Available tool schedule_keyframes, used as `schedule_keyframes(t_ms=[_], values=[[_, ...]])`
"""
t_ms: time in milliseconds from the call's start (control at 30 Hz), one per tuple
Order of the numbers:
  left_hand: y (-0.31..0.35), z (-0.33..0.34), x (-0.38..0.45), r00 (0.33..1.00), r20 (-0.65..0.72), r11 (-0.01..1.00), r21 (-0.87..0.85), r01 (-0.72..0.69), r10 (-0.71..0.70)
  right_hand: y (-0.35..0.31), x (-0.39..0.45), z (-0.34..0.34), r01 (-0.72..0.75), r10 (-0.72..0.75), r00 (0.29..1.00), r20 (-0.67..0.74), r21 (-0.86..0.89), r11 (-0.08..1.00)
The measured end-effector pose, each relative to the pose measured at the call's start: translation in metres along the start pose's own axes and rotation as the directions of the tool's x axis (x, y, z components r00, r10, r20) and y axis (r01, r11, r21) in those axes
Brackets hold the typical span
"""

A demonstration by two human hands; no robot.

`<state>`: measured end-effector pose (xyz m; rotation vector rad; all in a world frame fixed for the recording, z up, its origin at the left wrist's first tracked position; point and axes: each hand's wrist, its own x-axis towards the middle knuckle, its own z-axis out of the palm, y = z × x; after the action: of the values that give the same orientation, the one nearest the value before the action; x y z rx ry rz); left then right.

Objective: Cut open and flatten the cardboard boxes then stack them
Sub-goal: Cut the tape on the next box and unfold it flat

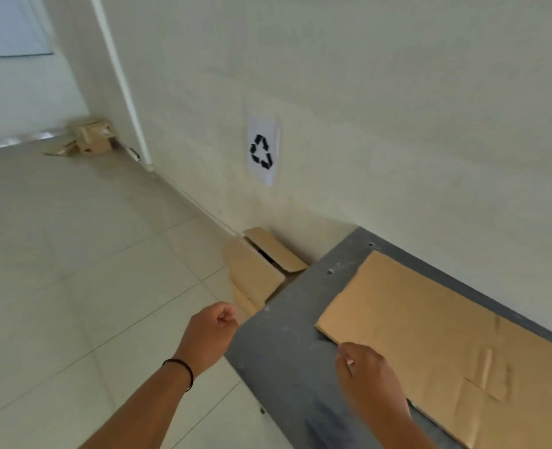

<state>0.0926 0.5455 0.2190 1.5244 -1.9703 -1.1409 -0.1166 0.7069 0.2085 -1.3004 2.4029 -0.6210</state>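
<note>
A flattened brown cardboard sheet [436,332] lies on a grey table [284,338] at the right. My right hand [368,380] hovers over the table beside the sheet's near left corner, fingers curled, holding nothing I can see. Left of the table's edge, my left hand [211,335] hangs over the floor with its fingers curled into a loose fist, a black band on the wrist. A stack of flattened cardboard boxes [258,270] sits on the floor against the wall, just past the table's far corner, below a recycling sign [262,150].
Another crumpled cardboard box [90,137] lies on the floor by a doorway at the far left. A white pipe [119,79] runs down the wall to the floor. Pale floor tiles [73,270] spread across the left side.
</note>
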Motion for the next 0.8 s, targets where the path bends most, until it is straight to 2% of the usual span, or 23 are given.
schedule_keyframes(t_ms=[167, 267, 433, 567, 800], values=[[-0.035, -0.055, 0.047, 0.998, -0.056, 1.000, 0.022, 0.022, -0.021, -0.066, 0.045, 0.039, 0.076, -0.077, 0.997, 0.026, 0.027, 0.997], [-0.057, -0.091, 0.093, 0.999, -0.048, 1.000, 0.014, -0.003, 0.004, -0.111, 0.083, 0.067, 0.070, -0.074, 0.993, 0.087, 0.050, 0.996], [-0.093, -0.151, 0.182, 0.999, 0.029, 0.999, 0.043, -0.030, 0.028, -0.179, 0.151, 0.117, -0.095, 0.079, 0.991, 0.107, 0.152, 0.984], [-0.110, -0.186, 0.247, 0.994, 0.097, 0.994, 0.094, -0.052, 0.043, -0.208, 0.197, 0.143, -0.216, 0.200, 0.975, 0.094, 0.211, 0.953], [-0.121, -0.180, 0.360, 0.972, 0.228, 0.978, 0.182, -0.103, 0.060, -0.208, 0.268, 0.169, -0.418, 0.399, 0.909, 0.125, 0.274, 0.866]])
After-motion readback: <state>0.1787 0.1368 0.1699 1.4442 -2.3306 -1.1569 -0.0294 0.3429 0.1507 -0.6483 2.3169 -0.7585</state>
